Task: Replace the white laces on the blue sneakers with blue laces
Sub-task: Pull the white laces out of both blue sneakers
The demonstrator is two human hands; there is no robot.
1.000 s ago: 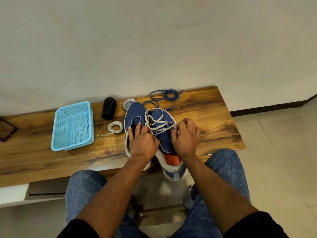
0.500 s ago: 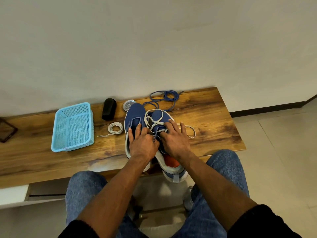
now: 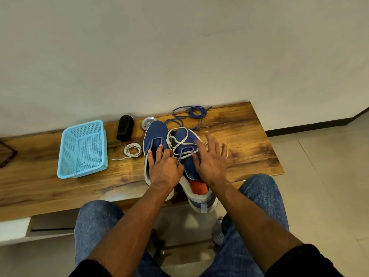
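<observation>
Resting on the left sneaker (image 3: 154,134), the left hand (image 3: 164,170) lies flat with straight fingers pointing toward the toe, pressing the shoe down and holding nothing. Beside it, the right hand (image 3: 211,163) is spread wide, fingers fanned and a little blurred, over the right sneaker (image 3: 186,164); its fingertips touch the loosened white lace (image 3: 177,141) but do not pinch it.

From the head camera, both blue sneakers stand side by side, touching, on a wooden bench (image 3: 249,140), toes pointing to the wall (image 3: 179,47). Their heels hang over the near edge of the bench. The left sneaker has no lace in it. The white lace is partly threaded through the right sneaker and loops loosely over its toe. An orange insole (image 3: 197,186) shows inside that shoe's opening.

Behind the sneakers, near the wall, lies a tangle of blue laces (image 3: 191,113). Just behind the left sneaker's toe sits a small round tin (image 3: 147,122). Left of the tin stands a black object (image 3: 125,127). Left of the left sneaker lies a coiled white lace (image 3: 132,150), apart from the shoe. Farther left sits a light blue plastic basket (image 3: 65,168). Below the bench, the person's knees in blue jeans (image 3: 263,194) appear on either side of the forearms.
</observation>
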